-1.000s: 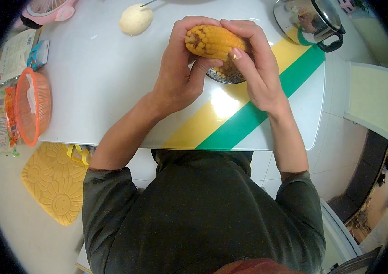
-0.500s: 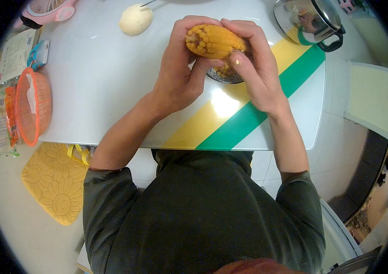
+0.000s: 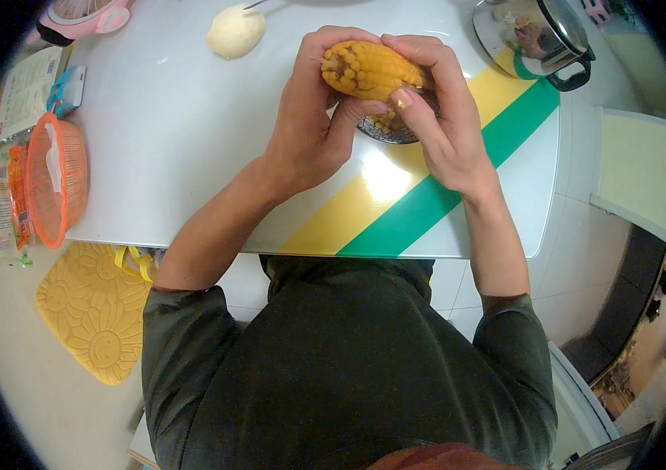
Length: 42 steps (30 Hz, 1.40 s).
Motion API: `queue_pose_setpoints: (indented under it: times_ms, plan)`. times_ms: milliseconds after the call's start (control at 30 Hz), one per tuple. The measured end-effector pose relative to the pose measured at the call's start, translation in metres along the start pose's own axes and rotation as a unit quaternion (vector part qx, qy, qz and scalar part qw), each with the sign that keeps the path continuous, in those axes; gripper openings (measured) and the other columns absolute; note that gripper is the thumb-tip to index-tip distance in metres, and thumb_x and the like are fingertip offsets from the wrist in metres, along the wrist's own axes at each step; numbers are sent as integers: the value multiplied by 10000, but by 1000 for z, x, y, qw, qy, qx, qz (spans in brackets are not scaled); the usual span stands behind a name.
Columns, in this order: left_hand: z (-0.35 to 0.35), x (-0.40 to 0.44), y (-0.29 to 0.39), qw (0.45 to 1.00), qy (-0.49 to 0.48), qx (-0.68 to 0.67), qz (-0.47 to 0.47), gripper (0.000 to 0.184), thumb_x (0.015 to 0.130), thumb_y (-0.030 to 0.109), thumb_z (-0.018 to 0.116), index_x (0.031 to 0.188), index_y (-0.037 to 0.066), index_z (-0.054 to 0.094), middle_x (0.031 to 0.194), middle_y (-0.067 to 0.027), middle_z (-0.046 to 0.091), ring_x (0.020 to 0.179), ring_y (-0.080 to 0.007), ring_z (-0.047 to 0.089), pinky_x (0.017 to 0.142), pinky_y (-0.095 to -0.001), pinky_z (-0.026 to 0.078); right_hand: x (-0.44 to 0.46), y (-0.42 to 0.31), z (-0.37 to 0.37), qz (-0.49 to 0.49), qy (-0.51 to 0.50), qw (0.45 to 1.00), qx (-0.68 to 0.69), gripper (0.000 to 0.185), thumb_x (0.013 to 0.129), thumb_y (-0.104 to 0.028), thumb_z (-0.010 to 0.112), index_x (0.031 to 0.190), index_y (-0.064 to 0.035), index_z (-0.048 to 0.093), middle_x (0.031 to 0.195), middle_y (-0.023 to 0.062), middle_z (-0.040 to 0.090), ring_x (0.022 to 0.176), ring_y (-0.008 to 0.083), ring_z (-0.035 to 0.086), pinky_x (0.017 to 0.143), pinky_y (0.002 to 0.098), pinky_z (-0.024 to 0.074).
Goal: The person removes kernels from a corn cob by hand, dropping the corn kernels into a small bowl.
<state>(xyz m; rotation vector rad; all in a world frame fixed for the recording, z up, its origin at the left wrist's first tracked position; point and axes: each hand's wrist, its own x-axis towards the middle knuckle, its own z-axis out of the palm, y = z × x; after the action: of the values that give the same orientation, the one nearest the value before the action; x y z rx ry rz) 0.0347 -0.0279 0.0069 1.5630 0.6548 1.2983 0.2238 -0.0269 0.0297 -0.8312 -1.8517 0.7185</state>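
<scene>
Between my two hands is a yellow corn cob, held nearly level over a dark patterned bowl. My left hand is wrapped round its left end, with the thumb along the underside. My right hand grips the right end, and its thumb presses on the lower kernels. Some kernels are gone from the cob's left tip. A small yellow bit clings by the right thumb. Loose corn kernels lie in the bowl, which is mostly hidden beneath the cob and hands.
A pale round dough-like lump lies on the white table. At the back right stands a glass-lidded pot. An orange basket and packets line the left edge. A yellow cushion is below.
The right thumb has shifted slightly up and left along the cob. Otherwise both hands and the cob keep almost the same place.
</scene>
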Motion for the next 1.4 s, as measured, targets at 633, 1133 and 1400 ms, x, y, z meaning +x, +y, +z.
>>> queue_pose_setpoints:
  times_ms: [633, 1133, 1400]
  plan:
    - [-1, 2, -3, 997, -10, 48, 51, 553, 894, -113, 638, 1371, 42, 405, 1271, -109, 509, 1190, -217, 561, 1001, -322, 499, -2, 5, -1, -3, -3, 1000, 12, 413, 968, -122, 671, 1340, 14, 554, 1230, 160, 626, 1112, 293, 640, 983, 355, 493]
    - [0, 1, 1, 1000, -10, 9, 2, 548, 898, -119, 630, 1371, 36, 402, 1292, -114, 496, 1202, -217, 561, 1002, -328, 517, -2, 6, 1, -6, -2, 999, -33, 432, 898, -64, 581, 1319, 24, 544, 1219, 196, 619, 1103, 372, 640, 966, 395, 510]
    - [-2, 1, 1, 1000, -16, 15, -2, 559, 893, -127, 628, 1377, 37, 401, 1297, -108, 494, 1210, -215, 556, 1003, -325, 512, -2, 1, -2, 14, -3, 1000, 22, 420, 963, -167, 597, 1331, 29, 546, 1221, 181, 621, 1110, 330, 637, 989, 371, 491]
